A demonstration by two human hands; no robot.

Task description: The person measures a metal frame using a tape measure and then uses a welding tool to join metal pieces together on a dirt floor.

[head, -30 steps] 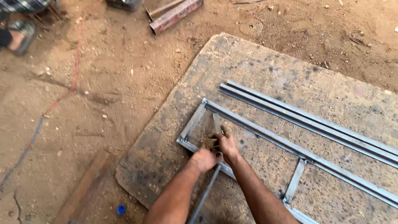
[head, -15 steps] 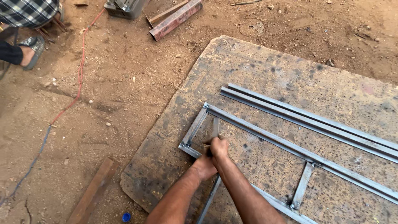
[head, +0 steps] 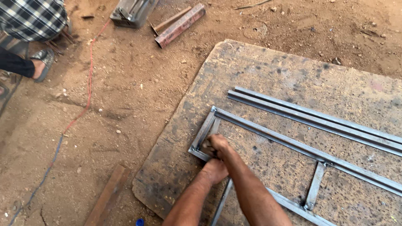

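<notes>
Head view: both hands meet at the near-left corner of a grey steel frame (head: 268, 132) lying flat on a scorched, stained board (head: 268, 67) set on the dirt floor (head: 125, 104). The right hand (head: 217, 144) is closed in a fist, fingers curled tight around something small and dark at the corner joint; what it grips cannot be made out. The left hand (head: 214, 170) sits just below it, fingers folded shut over the frame's near rail where a bar (head: 220, 203) runs back toward the camera. The frame looks rigid and fairly heavy, angle steel with hard, likely sharp edges, not fragile and not slippery; a long piece like this would probably handle best taken by the rails near a corner or beside the short cross-piece (head: 315, 185), not by a rail's free end. Two loose rails (head: 314, 117) lie parallel, just beyond the frame. Farther off on the dirt are a reddish metal section (head: 180, 26), a red cable (head: 88, 79), a wood strip (head: 106, 196), and another person's sandalled foot (head: 42, 62) at the upper left.
</notes>
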